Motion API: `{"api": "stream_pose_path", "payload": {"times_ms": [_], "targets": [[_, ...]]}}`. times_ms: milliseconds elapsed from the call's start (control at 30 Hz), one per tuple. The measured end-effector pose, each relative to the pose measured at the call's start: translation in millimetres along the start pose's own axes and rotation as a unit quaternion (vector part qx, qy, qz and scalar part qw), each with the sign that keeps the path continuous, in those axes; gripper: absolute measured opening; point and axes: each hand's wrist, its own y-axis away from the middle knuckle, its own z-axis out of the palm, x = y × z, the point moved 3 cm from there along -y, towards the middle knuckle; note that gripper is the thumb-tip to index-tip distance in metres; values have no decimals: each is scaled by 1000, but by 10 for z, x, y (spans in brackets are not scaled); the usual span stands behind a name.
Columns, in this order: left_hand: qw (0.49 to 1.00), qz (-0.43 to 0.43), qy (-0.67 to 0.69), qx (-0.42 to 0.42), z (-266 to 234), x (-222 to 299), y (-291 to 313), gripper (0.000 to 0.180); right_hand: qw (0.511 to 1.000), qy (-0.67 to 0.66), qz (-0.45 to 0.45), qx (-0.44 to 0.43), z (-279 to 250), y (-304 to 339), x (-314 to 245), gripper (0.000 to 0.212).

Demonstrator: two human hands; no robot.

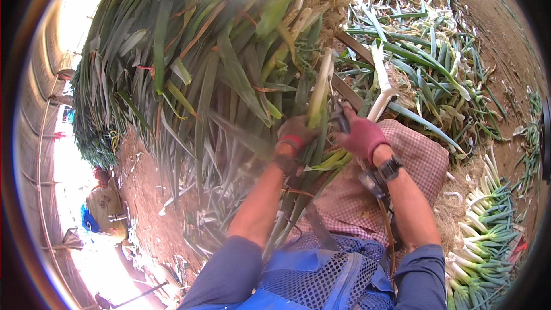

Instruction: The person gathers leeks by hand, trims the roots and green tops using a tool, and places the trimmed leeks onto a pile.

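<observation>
My left hand (295,133), in a dark reddish glove, is closed around a leek (319,100) or large green onion. Its pale stalk points up and away, and its green leaves trail down toward my lap. Close on the right, my gloved right hand (363,136) grips a dark corded hand tool (374,185). A metal tip shows above that hand beside the stalk; the tool's exact kind is partly hidden by my fingers. Left of my hands rises a big heap of untrimmed leeks (195,51), leaves hanging toward me.
Cut leaves and scraps (425,51) cover the ground at far right. One pale stalk (381,80) lies beyond my right hand. A row of trimmed leeks (479,235) lies at near right. Checked cloth (422,149) covers my leg. A sack-like bundle (106,209) stands at left.
</observation>
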Motion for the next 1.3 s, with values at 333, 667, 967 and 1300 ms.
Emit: {"api": "stream_pose_path", "payload": {"times_ms": [333, 667, 967, 1300], "targets": [[991, 66, 107, -38, -59, -219, 343, 47, 996, -27, -83, 10, 143, 973, 58, 92], [982, 167, -41, -82, 354, -14, 1542, 35, 987, -109, -84, 78, -26, 880, -174, 91], [943, 199, 44, 261, -1021, -600, 1622, 31, 937, -237, -153, 206, -126, 659, -30, 90], [923, 118, -51, 362, -1081, -774, 1107, 37, 960, -200, -194, 39, 30, 772, -696, 94]]}}
